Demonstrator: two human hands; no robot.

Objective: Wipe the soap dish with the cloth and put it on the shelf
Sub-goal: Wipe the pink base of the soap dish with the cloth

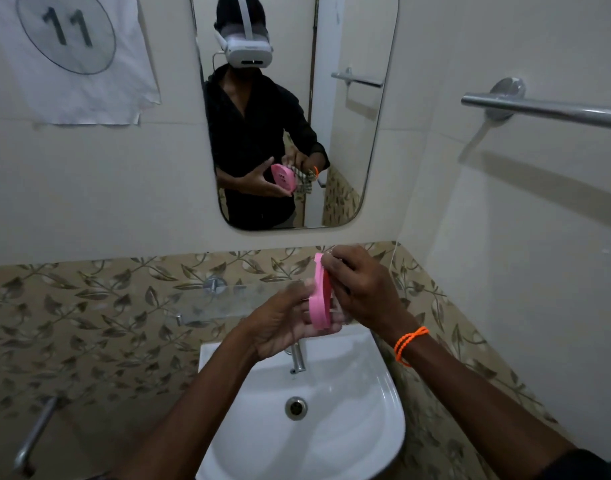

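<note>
Soap dish [319, 299], light stiff pink plastic, sits on edge in left hand [280, 327] fingers curled around its rim, right hand [361, 289] pinching cloth [337, 308] against it.

— What is the person wearing on the arms?

— Both forearms are showing bare. A dark sleeve edge [588, 462] is sitting far up the arm from the right hand [363, 289], at the frame's lower corner.

— Anything nearer that hand?

— An orange cord bracelet [409, 342] is circling the wrist just behind the right hand, in doubled strands with a loose end trailing down.

— And behind the left hand [283, 323]?

— Nothing is showing on that wrist or forearm.

— Is the mirror [383, 98] adding anything?

— Its reflection is showing a dark, long-sleeved, open-collared shirt [248, 133], and a white headset [249, 50] with a white strap running over a dark cap.
</note>
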